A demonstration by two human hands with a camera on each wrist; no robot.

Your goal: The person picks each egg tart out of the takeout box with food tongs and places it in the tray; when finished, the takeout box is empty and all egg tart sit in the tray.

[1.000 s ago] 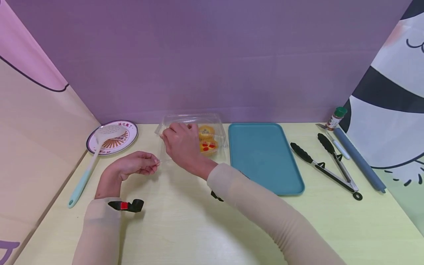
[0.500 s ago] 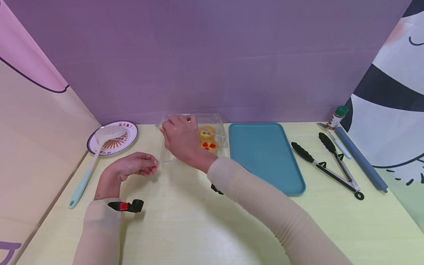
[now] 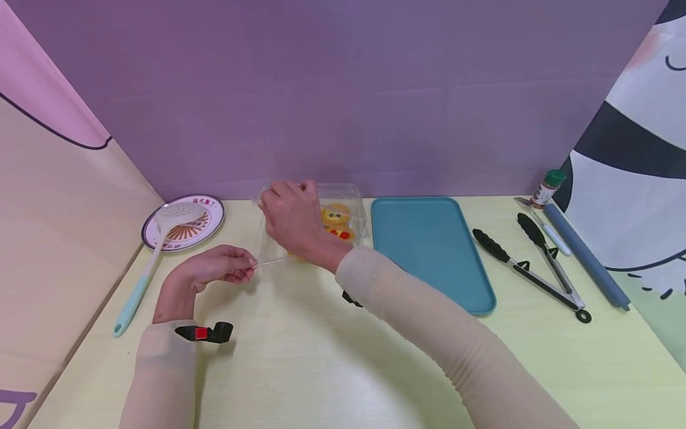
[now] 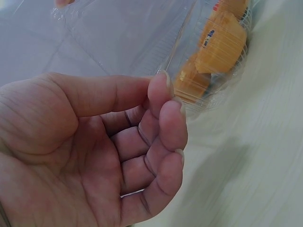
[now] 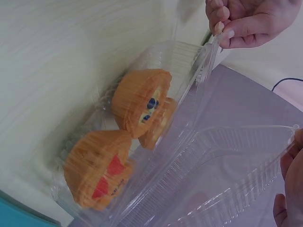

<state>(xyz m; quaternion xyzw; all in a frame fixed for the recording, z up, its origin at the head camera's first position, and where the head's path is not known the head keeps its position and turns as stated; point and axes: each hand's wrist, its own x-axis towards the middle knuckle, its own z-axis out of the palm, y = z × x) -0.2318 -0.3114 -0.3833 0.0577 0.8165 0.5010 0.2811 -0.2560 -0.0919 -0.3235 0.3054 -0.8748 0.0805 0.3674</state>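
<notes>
A clear plastic clamshell box [image 3: 272, 253] stands at the back middle of the table, holding small orange tart-like cakes. One cake [image 5: 97, 165] has red pieces on top; another [image 5: 139, 101] bears dark blue ones. My left hand [image 3: 220, 265] pinches the near left corner of the box's base between thumb and fingertips. Above the box, my right hand [image 3: 295, 220] grips the edge of the lid [image 5: 232, 170], which stands raised from the base in the right wrist view. In the head view this hand and wrist hide part of the box and cakes.
Right of the box lies a blue tray [image 3: 429, 256]. Beyond it are black-handled tongs [image 3: 541, 286], a small knife [image 3: 554, 238], a blue-grey roll [image 3: 586, 256] and a green-capped jar [image 3: 548, 187]. At left, a skimmer [image 3: 134, 298] rests on a patterned plate [image 3: 211, 217].
My right hand has risen slightly and moved away from me, tilting the lid further up and back. The left hand keeps its pinch on the base corner.
</notes>
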